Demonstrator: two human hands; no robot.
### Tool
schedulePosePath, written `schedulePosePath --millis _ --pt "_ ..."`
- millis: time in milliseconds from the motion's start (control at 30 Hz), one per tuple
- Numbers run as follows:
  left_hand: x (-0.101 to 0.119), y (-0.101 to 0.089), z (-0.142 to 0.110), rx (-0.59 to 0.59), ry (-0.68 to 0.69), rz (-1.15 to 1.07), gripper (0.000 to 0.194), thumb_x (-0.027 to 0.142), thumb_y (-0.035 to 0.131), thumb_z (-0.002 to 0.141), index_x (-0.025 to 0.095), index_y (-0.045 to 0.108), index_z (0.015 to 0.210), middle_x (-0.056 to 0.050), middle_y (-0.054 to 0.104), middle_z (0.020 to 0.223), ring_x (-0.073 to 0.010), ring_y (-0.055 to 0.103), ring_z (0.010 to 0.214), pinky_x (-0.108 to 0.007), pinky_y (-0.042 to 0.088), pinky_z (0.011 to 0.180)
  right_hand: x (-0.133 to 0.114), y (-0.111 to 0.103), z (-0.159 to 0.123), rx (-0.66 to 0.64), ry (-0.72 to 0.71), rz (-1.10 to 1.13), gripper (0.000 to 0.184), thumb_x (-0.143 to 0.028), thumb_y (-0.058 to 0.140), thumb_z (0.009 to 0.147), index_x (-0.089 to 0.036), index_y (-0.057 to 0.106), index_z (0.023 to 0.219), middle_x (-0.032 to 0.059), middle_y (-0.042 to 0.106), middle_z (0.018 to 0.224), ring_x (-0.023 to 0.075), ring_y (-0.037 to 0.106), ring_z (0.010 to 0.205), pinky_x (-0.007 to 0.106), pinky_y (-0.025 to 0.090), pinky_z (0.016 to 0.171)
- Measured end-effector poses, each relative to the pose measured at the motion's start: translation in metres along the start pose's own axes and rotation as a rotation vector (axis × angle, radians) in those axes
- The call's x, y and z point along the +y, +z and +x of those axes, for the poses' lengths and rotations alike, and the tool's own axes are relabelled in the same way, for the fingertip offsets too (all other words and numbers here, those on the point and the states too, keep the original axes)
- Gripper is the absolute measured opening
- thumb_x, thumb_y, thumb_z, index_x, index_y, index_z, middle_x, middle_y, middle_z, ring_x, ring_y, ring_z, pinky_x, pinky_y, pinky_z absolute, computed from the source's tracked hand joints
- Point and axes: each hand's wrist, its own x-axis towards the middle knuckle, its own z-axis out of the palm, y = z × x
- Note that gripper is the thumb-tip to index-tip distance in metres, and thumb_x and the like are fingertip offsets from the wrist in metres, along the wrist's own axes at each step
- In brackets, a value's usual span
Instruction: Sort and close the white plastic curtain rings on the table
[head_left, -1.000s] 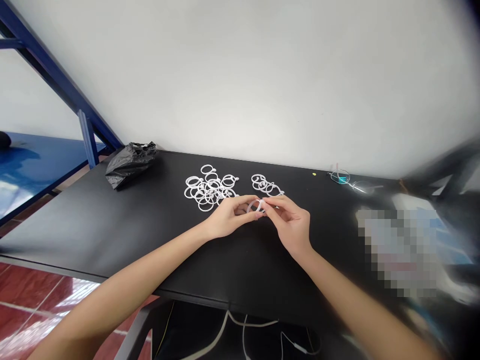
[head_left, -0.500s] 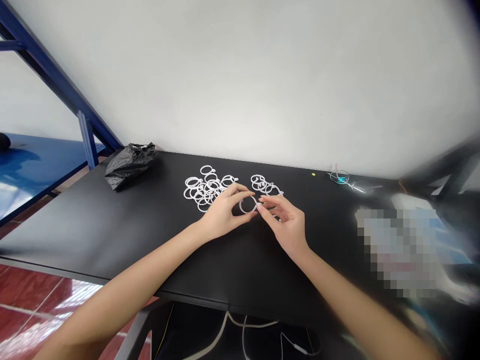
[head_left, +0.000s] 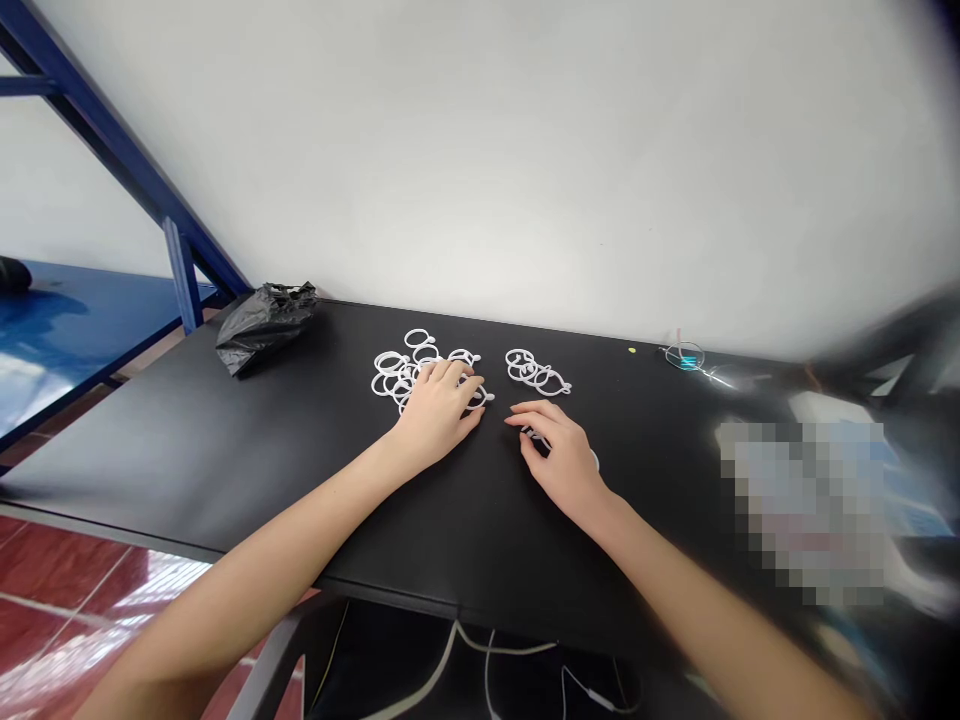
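Note:
My left hand (head_left: 439,408) lies palm down over the right side of a loose pile of white rings (head_left: 390,362), its fingers stretched and its thumb apart. One white ring with a small knob (head_left: 489,397) shows between thumb and forefinger; I see no firm grip on it. My right hand (head_left: 562,450) hovers low over the black table, fingers curved and thumb apart. Parts of white rings (head_left: 596,460) show beneath and beside it, mostly hidden by the hand. Just beyond it lies a smaller cluster of white rings (head_left: 536,373).
A crumpled black plastic bag (head_left: 266,325) sits on the black table (head_left: 315,430) at the far left. Glasses (head_left: 684,357) lie near the wall. On the right is a blurred, pixelated item (head_left: 795,510). A blue metal frame (head_left: 112,140) stands at left, and cables (head_left: 442,670) hang below.
Both hands held one white ring between them; now they are apart. My left hand has moved left onto the pile, and my right hand has shifted slightly right and down.

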Motion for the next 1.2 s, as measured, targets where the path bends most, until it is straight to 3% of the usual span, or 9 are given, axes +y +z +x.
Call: schedulePosePath --millis 333,633,900,1100,1200 --pt "-0.001 0.002 0.000 -0.005 0.000 -0.009 0.031 0.026 0.059 0.090 0.013 0.064 0.118 -0.014 0.062 0.118 -0.0312 0.054 0.111 -0.047 0.040 0.099 0.002 0.000 0.001 -0.001 -0.078 -0.005 0.030 -0.003 0.047 0.086 -0.020 0.070 0.096 0.0094 0.068 0.115 0.0211 0.071 0.089 0.036 0.060 0.078" --pt "-0.001 0.003 0.000 0.007 0.016 -0.040 0.027 0.025 0.055 0.092 0.013 0.066 0.113 -0.014 0.062 0.118 -0.0317 0.055 0.112 -0.050 0.039 0.101 -0.006 -0.006 0.004 0.204 -0.166 0.155 0.023 -0.007 0.054 0.090 -0.023 0.071 0.092 0.0061 0.073 0.100 0.0194 0.071 0.091 0.034 0.058 0.081" --pt "0.014 -0.004 -0.002 0.000 0.078 -0.654 0.041 0.017 0.065 0.080 0.021 0.058 0.121 -0.008 0.063 0.120 -0.0247 0.055 0.114 -0.042 0.043 0.103 -0.009 -0.008 0.005 0.303 -0.018 0.542 0.018 -0.011 0.061 0.089 -0.025 0.073 0.091 0.0048 0.072 0.098 0.0198 0.069 0.095 0.036 0.059 0.082" --pt "0.027 0.002 -0.003 0.002 0.032 -0.840 0.045 0.032 0.073 0.082 0.021 0.056 0.122 -0.008 0.064 0.116 -0.0230 0.059 0.108 -0.039 0.048 0.097 -0.014 -0.013 0.009 0.371 0.093 0.699 0.009 -0.015 0.068 0.085 -0.023 0.074 0.084 0.0050 0.073 0.092 0.0198 0.070 0.090 0.035 0.059 0.081" --pt "0.030 0.006 -0.004 0.022 -0.019 -0.930 0.040 0.030 0.073 0.083 0.020 0.056 0.119 -0.007 0.065 0.112 -0.0214 0.062 0.106 -0.038 0.049 0.095 -0.013 -0.013 0.010 0.379 0.139 0.761 0.006 -0.017 0.071 0.083 -0.022 0.074 0.083 0.0048 0.073 0.092 0.0201 0.070 0.090 0.037 0.059 0.084"
